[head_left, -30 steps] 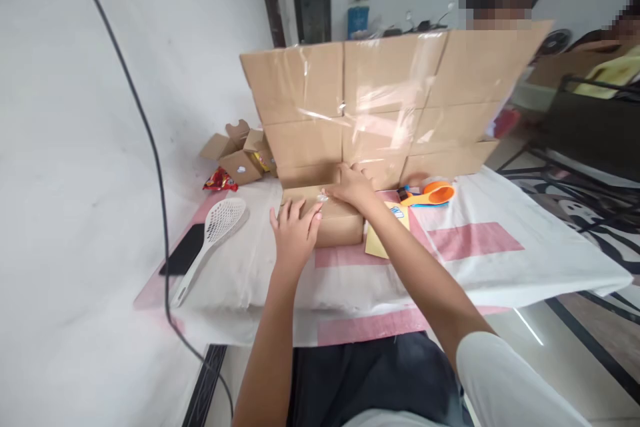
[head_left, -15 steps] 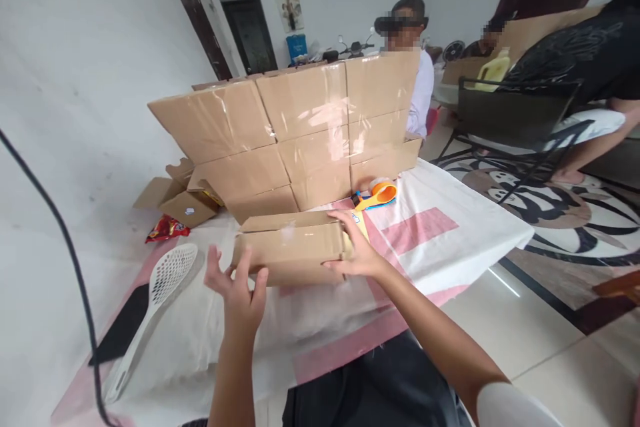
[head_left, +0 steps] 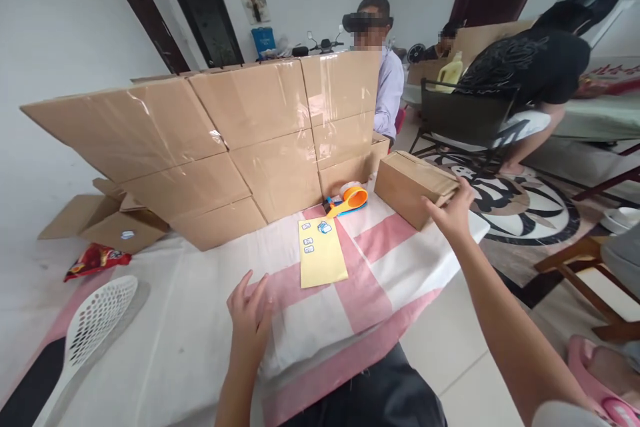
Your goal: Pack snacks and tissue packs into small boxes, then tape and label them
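Note:
My right hand (head_left: 453, 210) grips the near end of a cardboard box (head_left: 413, 185) at the right side of the table, thumb on one side and fingers on the other. My left hand (head_left: 251, 313) hovers over the cloth near the front edge, fingers apart and holding nothing. Between the hands lies a yellow sheet of paper (head_left: 323, 263) with small blue-and-white stickers or drawings. Just behind it sits an orange tape dispenser (head_left: 353, 200), with something blue under it.
A wall of taped cardboard boxes (head_left: 275, 167) spans the back of the table. On the left are an open carton (head_left: 125, 230), a red packet (head_left: 97, 260) and a white slotted strainer (head_left: 100, 317). A person (head_left: 390, 87) sits behind the wall; another (head_left: 530, 57) sits at right.
My right hand has carried the cardboard box from the middle to the table's right side, uncovering the yellow paper. My left hand has come away from the box. The view has turned right.

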Motion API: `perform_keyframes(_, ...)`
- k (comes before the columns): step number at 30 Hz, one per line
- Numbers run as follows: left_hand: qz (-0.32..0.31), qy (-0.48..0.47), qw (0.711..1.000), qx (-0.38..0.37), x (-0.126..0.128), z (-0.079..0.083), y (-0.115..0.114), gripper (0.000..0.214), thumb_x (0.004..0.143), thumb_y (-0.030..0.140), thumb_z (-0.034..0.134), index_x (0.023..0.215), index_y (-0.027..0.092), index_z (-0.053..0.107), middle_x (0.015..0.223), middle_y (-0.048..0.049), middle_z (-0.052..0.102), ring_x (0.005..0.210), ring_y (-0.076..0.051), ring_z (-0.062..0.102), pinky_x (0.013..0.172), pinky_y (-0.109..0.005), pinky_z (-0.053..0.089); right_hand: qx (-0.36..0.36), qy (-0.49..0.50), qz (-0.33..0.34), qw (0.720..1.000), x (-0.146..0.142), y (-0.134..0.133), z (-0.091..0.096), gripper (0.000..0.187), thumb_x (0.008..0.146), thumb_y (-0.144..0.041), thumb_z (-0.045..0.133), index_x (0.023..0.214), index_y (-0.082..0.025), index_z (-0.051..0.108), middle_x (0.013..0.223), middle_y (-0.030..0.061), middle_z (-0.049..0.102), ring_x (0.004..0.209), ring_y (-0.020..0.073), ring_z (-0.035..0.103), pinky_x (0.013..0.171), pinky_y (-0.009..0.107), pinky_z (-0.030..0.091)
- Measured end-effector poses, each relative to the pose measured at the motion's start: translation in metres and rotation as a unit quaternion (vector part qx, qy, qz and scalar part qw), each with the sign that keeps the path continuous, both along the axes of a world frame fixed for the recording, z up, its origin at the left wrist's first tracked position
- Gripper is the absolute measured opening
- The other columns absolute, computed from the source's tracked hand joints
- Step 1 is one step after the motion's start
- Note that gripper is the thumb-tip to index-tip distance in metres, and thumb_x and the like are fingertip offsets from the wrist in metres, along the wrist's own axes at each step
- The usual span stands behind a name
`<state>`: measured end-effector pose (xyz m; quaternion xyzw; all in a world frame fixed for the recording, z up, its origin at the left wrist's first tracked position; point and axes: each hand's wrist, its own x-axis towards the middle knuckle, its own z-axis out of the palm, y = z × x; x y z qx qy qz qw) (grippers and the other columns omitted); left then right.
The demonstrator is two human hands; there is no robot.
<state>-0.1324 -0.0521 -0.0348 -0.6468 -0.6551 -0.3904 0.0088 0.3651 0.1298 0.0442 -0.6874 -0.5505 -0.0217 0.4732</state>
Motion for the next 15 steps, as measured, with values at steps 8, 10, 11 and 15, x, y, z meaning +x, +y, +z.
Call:
perform_keyframes(8,0.017,-0.022,0.999,-0.032,0.004,-0.004,0.001,0.042,0.102,0.039,0.047,0.139,0.032,0.065,0.151,-0.0104,0.053,0.137,-0.033,0.049,0.109,-0.058,0.052,-0.191,0.026,-0.050,0.980,-0.071,0.130,0.025,0.128,0.086,-0.048,0.075,0.164,-0.012,-0.020,0.167,0.0408,0.002,0.146,0.0462,0.043,0.112,0.053,0.041)
perform_keyframes(10,0.022,-0.035,0.999,-0.035,0.004,-0.005,0.001,0.042,0.102,0.038,0.046,0.139,0.032,0.065,0.149,-0.0096,0.055,0.136,-0.032,0.050,0.110,-0.058,0.052,-0.207,0.040,-0.057,0.976,-0.084,0.152,0.032,0.126,0.088,-0.046,0.075,0.165,-0.014,-0.019,0.166,0.0422,0.004,0.141,0.0469,0.049,0.112,0.054,0.041)
perform_keyframes(11,0.019,-0.037,0.998,-0.040,0.004,-0.005,0.002,0.041,0.102,0.038,0.046,0.138,0.033,0.065,0.148,-0.0090,0.056,0.135,-0.031,0.051,0.109,-0.057,0.052,-0.214,0.047,-0.062,0.974,-0.088,0.162,0.034,0.128,0.087,-0.045,0.077,0.166,-0.016,-0.019,0.167,0.0415,0.005,0.142,0.0476,0.049,0.113,0.055,0.040)
perform_keyframes(15,0.002,-0.033,0.997,-0.064,0.001,-0.002,0.003,0.039,0.102,0.038,0.048,0.134,0.033,0.069,0.141,-0.0079,0.063,0.131,-0.029,0.056,0.109,-0.055,0.053,-0.233,0.068,-0.070,0.967,-0.093,0.192,0.038,0.140,0.079,-0.033,0.087,0.165,-0.019,-0.021,0.169,0.0376,0.004,0.153,0.0471,0.033,0.121,0.055,0.034)
